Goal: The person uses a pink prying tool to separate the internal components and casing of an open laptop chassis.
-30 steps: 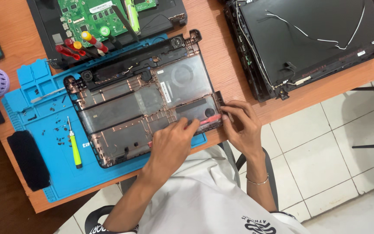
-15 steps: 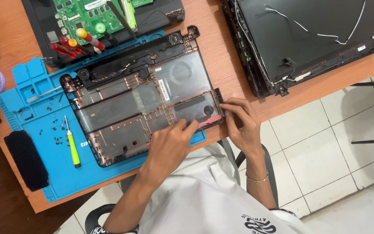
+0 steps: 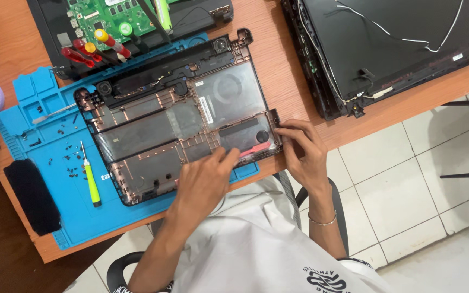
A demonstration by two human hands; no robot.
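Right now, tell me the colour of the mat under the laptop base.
Bright blue: the mat under the laptop base, seen in the head view.

Orange-brown wooden desk (image 3: 294, 81); white tiled floor (image 3: 408, 184); even daylight.

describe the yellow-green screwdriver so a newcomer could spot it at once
Start at the blue repair mat on the wooden table. On its left part, just left of the open laptop base, lies a slim screwdriver among loose dark screws. Its yellow-green handle sets it apart from the red-handled tools further up.
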